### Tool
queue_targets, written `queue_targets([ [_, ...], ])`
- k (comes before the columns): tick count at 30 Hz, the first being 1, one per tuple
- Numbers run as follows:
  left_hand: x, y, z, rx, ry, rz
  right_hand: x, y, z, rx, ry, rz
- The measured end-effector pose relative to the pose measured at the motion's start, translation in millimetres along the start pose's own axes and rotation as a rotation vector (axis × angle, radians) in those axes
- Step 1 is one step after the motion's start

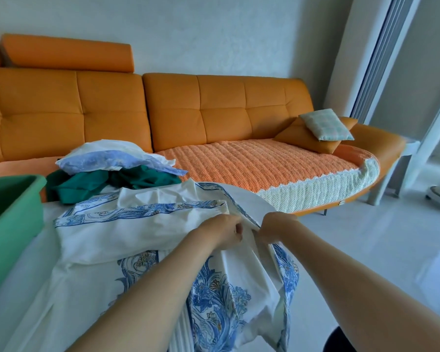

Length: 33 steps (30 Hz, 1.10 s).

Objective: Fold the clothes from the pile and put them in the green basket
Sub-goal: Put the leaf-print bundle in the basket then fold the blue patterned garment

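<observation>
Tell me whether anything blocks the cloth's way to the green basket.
Nothing visible does. The left hand and right hand grip the cloth; the basket stands to its left, the pile farther back, off that path.

left side crowded, right side open
the green basket (15,219) and the clothes pile (117,171) crowd the left, close behind the spread patterned cloth (127,232); the quilted sofa seat (259,166) lies open between pile and cushions (325,125), and bare floor (381,250) runs along the right.
</observation>
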<state>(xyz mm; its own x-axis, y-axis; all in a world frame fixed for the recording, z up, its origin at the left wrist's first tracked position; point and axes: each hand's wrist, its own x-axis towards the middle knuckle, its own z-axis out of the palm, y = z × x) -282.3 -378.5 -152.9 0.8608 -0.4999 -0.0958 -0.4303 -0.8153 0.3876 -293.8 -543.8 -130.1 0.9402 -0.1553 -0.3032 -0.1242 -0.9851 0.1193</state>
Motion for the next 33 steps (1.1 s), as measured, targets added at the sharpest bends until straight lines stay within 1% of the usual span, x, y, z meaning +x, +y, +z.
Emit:
queue_targets([
  [2, -6, 4, 0, -0.138, 0.001, -0.005, -4, 0, -10, 0.174, -0.064, -0.016],
  [4, -10, 7, -3, -0.294, -0.052, -0.033, -8, -5, -23, 0.387, -0.130, -0.031],
  [5, -13, 7, -6, -0.381, -0.100, -0.056, -9, -8, -30, 0.470, -0.123, -0.025],
  [8, -18, 5, -18, -0.736, -0.232, -0.152, -7, -23, -52, 0.650, -0.004, -0.041],
  [11, -24, -8, -28, -1.064, -0.251, -0.187, 4, -48, -70, 0.850, 0.066, -0.051],
  [14, -30, -29, -41, -1.265, -0.129, -0.218, 14, -79, -81, 1.017, 0.081, 0.003],
  [17, -35, -64, -54, -1.409, -0.001, -0.326, 24, -110, -86, 1.204, -0.040, -0.057],
  [18, -38, -76, -58, -1.441, 0.033, -0.367, 27, -120, -86, 1.217, -0.083, -0.098],
  [21, -44, -110, -67, -1.524, 0.201, -0.531, 32, -147, -80, 1.097, -0.155, -0.209],
  [22, -46, -120, -69, -1.488, 0.263, -0.593, 33, -155, -77, 1.050, -0.183, -0.227],
  [23, -48, -129, -69, -1.402, 0.312, -0.647, 33, -160, -74, 0.971, -0.201, -0.239],
  [25, -53, -143, -69, -1.170, 0.366, -0.700, 36, -167, -67, 0.711, -0.177, -0.266],
  [26, -55, -149, -68, -1.052, 0.378, -0.686, 36, -168, -63, 0.568, -0.136, -0.279],
  [27, -55, -153, -66, -0.933, 0.380, -0.644, 36, -168, -60, 0.447, -0.110, -0.283],
  [28, -56, -155, -65, -0.811, 0.374, -0.583, 33, -167, -58, 0.376, -0.105, -0.288],
  [30, -56, -153, -63, -0.580, 0.342, -0.422, 29, -163, -55, 0.305, -0.137, -0.297],
  [33, -56, -139, -56, -0.337, 0.223, -0.161, 19, -153, -52, 0.091, -0.179, -0.288],
])
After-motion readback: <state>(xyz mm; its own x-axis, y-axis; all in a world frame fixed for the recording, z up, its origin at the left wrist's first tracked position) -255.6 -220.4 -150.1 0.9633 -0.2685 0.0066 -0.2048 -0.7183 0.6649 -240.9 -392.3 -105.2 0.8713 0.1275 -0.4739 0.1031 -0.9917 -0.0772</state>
